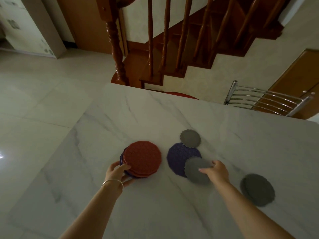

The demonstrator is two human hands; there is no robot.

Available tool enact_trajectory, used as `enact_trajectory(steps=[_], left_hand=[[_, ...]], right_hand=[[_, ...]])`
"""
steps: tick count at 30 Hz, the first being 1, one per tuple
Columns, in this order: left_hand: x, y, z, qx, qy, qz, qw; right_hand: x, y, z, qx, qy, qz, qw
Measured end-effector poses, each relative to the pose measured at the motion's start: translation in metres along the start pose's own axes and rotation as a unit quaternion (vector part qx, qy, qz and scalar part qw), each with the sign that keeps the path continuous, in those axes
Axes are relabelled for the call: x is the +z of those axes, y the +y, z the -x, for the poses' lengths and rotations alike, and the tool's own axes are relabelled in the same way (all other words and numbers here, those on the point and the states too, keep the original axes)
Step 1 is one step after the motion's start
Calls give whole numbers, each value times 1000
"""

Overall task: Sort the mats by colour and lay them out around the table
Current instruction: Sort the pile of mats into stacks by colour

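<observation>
A stack of mats (pixel 143 158) with a red one on top and purple ones showing underneath sits left of centre on the white marble table (pixel 155 114). My left hand (pixel 119 173) grips the stack's near-left edge. To the right lies a single purple mat (pixel 177 156). A small grey mat (pixel 190 137) overlaps its far edge. My right hand (pixel 215 170) holds a second grey mat (pixel 196 169) by its right edge, over the purple mat's near side. A larger dark grey mat (pixel 257 189) lies alone at the right.
A metal chair back (pixel 265 100) stands at the table's far right edge. A red seat (pixel 181 94) peeks out behind the far edge. A wooden staircase with balusters (pixel 165 40) rises beyond. Tiled floor (pixel 34 100) spreads to the left.
</observation>
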State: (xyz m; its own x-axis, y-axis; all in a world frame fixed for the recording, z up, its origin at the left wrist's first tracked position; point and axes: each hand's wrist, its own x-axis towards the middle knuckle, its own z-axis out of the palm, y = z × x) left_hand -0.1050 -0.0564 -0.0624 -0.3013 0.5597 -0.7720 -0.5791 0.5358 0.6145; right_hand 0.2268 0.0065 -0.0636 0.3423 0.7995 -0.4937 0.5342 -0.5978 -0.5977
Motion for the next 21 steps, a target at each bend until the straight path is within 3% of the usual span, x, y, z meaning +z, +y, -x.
enact_trajectory(steps=[4,8,14,17,21], left_hand=[[2,-5,-2,-3,6,5,1000],[8,-9,-1,-4,10,12,1000],[16,-12,2,-3,5,20,1000],[20,-12,3,-1,3,18,1000],[25,-11,2,0,0,14,1000]], right_hand=[[5,8,6,0,-19,46,999],[4,3,6,-10,23,79,997],[-11,14,5,14,9,-102,995],[-41,32,0,33,71,-252,965],[-86,64,-10,107,185,-325,921]])
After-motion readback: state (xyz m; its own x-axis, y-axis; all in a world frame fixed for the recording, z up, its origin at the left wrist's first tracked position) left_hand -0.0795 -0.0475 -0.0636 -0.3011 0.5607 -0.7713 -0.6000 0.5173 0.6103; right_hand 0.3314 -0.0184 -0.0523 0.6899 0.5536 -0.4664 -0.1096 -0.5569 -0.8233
